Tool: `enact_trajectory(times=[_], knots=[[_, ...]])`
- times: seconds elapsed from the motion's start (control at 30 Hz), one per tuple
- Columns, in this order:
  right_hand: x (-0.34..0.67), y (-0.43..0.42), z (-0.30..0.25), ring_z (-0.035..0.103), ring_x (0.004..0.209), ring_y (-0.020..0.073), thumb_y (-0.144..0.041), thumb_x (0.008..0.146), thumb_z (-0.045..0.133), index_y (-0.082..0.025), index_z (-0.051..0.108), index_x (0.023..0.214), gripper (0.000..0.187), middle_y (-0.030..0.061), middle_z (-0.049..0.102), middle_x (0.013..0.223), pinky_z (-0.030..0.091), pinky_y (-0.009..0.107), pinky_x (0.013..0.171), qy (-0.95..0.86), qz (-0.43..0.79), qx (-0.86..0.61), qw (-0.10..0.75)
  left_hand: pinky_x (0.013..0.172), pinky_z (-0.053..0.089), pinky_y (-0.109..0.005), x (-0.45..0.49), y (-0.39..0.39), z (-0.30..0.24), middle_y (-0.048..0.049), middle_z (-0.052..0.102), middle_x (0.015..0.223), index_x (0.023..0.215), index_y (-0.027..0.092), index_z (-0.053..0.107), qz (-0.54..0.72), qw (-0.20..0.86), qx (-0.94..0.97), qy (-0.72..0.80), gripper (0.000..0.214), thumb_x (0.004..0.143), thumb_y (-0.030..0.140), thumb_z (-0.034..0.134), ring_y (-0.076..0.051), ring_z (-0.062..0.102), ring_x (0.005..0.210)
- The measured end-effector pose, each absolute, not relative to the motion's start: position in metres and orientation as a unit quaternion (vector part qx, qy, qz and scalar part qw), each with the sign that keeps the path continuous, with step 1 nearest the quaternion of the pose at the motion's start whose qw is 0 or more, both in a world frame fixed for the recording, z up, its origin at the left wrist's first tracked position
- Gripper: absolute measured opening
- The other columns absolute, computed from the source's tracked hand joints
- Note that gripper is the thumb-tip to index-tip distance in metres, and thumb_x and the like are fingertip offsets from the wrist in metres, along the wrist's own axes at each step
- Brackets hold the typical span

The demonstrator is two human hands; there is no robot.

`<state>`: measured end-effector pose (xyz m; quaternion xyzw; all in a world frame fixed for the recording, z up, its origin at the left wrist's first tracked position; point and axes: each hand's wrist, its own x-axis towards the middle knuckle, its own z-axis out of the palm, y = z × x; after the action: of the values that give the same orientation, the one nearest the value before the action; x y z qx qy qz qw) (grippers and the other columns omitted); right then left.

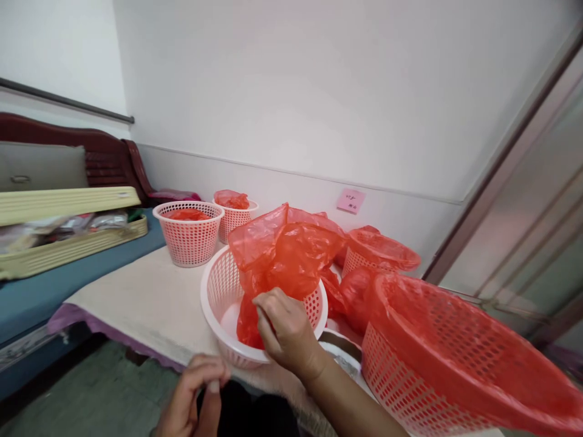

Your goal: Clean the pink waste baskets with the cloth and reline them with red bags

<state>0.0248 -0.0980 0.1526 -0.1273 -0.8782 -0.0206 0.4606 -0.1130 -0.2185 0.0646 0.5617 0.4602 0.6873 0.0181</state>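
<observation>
My right hand (283,328) is closed on a thin red plastic bag (291,258), over the near side of a white perforated basket (210,297). The bag stands puffed up inside the basket, its upper part spread above the far rim. Some of the bag is hidden behind my hand. In front of the basket, low in the view, my left hand (195,391) is apart from it, fingers curled toward the thumb with nothing visible in them.
Two white baskets (190,241) (234,223) with red bags stand back left. A large red-lined basket (423,364) fills the right, another (378,249) behind it. A pink note (350,200) is on the wall. A yellow case (73,243) lies on the bed at left.
</observation>
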Motion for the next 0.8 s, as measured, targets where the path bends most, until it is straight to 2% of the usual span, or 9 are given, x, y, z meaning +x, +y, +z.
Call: enact_trajectory(times=[0.07,0.13,0.2,0.27,0.33,0.5,0.63,0.8], knots=[[0.022,-0.095,0.153,0.055,0.073,0.0166,-0.005,0.088,0.044,-0.016,0.056,0.101,0.021,0.0058,0.061,0.080,0.046,0.028,0.064,-0.869,-0.011,-0.128,0.478,0.083,0.050,-0.030,-0.123,-0.199,0.095,-0.0047,0.061,0.099,0.108,0.023,0.056,0.648,-0.069,0.626,0.428,0.025,0.089,0.009,0.047,-0.017,0.059,0.097],[0.020,-0.093,0.155,0.055,0.073,0.0166,-0.006,0.089,0.045,-0.016,0.056,0.101,0.020,0.0058,0.061,0.081,0.046,0.028,0.065,-0.861,-0.002,-0.132,0.491,0.090,0.047,-0.036,-0.131,-0.178,0.116,-0.0081,0.061,0.103,0.109,0.019,0.055,0.556,-0.107,0.689,0.452,0.022,0.089,0.012,0.047,-0.020,0.057,0.101],[0.020,-0.091,0.156,0.056,0.074,0.0163,-0.007,0.090,0.045,-0.017,0.056,0.101,0.019,0.0056,0.061,0.082,0.046,0.028,0.066,-0.850,0.005,-0.140,0.508,0.076,0.046,-0.036,-0.137,-0.159,0.124,-0.0052,0.061,0.082,0.091,0.018,0.058,0.459,-0.165,0.739,0.465,0.014,0.091,0.017,0.043,-0.019,0.057,0.080],[0.021,-0.089,0.157,0.056,0.075,0.0161,-0.008,0.091,0.045,-0.017,0.057,0.102,0.018,0.0056,0.061,0.083,0.046,0.028,0.068,-0.840,0.007,-0.149,0.522,0.067,0.041,-0.037,-0.140,-0.146,0.123,-0.0023,0.055,0.064,0.076,0.019,0.056,0.402,-0.222,0.757,0.466,0.024,0.092,0.019,0.039,-0.019,0.051,0.064],[0.022,-0.088,0.155,0.056,0.076,0.0166,-0.008,0.092,0.043,-0.015,0.057,0.101,0.018,0.0063,0.061,0.083,0.046,0.028,0.069,-0.844,-0.011,-0.160,0.512,0.064,0.037,-0.037,-0.143,-0.140,0.118,-0.0021,0.051,0.059,0.068,0.019,0.055,0.386,-0.246,0.752,0.474,0.030,0.092,0.020,0.037,-0.019,0.048,0.060],[0.028,-0.083,0.135,0.056,0.071,0.0178,-0.014,0.092,0.039,-0.015,0.061,0.094,0.022,0.0066,0.061,0.078,0.042,0.029,0.068,-0.885,-0.066,-0.254,0.384,0.064,0.035,-0.035,-0.149,-0.131,0.118,-0.0022,0.053,0.059,0.066,0.020,0.054,0.364,-0.245,0.731,0.523,0.035,0.094,0.021,0.034,-0.018,0.050,0.060],[0.031,-0.078,0.134,0.061,0.072,0.0154,-0.018,0.094,0.038,-0.018,0.061,0.091,0.023,0.0030,0.066,0.079,0.037,0.026,0.066,-0.876,0.001,-0.362,0.320,0.065,0.033,-0.035,-0.145,-0.122,0.121,-0.0021,0.055,0.060,0.066,0.020,0.052,0.344,-0.228,0.729,0.546,0.035,0.096,0.024,0.034,-0.018,0.052,0.062],[0.028,-0.074,0.154,0.060,0.068,0.0140,-0.023,0.094,0.045,-0.020,0.062,0.082,0.021,-0.0001,0.067,0.073,0.027,0.025,0.059,-0.886,0.042,-0.406,0.221,0.065,0.034,-0.035,-0.143,-0.128,0.122,-0.0024,0.056,0.063,0.067,0.019,0.052,0.333,-0.179,0.740,0.556,0.034,0.096,0.025,0.034,-0.019,0.053,0.064]])
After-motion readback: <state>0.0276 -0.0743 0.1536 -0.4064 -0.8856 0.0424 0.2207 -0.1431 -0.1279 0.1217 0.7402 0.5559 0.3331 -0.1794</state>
